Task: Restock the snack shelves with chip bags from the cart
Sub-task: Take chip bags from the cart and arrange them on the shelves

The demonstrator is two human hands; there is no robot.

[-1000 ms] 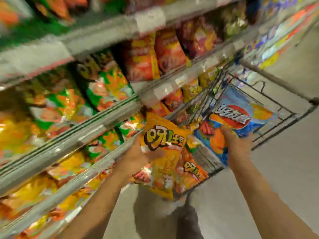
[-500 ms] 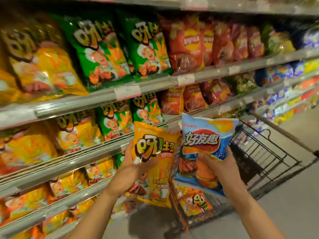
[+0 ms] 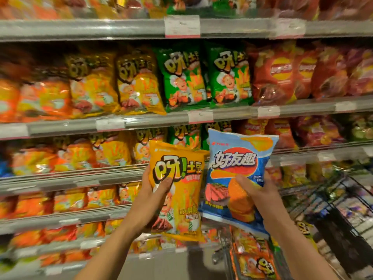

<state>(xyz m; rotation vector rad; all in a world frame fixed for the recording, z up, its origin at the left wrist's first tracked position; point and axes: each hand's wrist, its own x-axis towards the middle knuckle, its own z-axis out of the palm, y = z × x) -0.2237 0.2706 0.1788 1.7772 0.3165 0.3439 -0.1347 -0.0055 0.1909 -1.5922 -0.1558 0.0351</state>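
A: Item one, left hand (image 3: 150, 196)?
B: Grips a yellow chip bag (image 3: 177, 190) by its left edge, thumb across the front, fingers behind. Bag upright, print facing the camera.

A: Item two, right hand (image 3: 257, 191)?
B: Grips a blue chip bag (image 3: 239, 176) from its right side, thumb pressed on the front over the orange chip picture. Bag upright, leaning slightly to the right.

A: Position of the two bags?
B: Side by side in front of the shelves (image 3: 80, 126), raised before the second visible row. The blue bag's left edge overlaps or touches the yellow bag's right edge; cannot tell which.

A: Stock on the upper full row?
B: Left to right: orange bags, blurred; yellow shelf bags (image 3: 139, 83) with the same lettering as the held yellow one; green bags (image 3: 205, 77); red bags (image 3: 282, 73). All standing upright, packed close.

A: Rows below?
B: More yellow and orange bags to the left, green tops showing just behind the held bags, red ones to the right. Details blurred.

A: Shelf fittings?
B: Grey rails with white price tags (image 3: 182, 26) clipped on; the print is unreadable.

A: Cart?
B: Wire cart (image 3: 333, 215) at lower right, beside the shelves. An orange-and-yellow cart bag (image 3: 256, 263) lies inside, below the right forearm.
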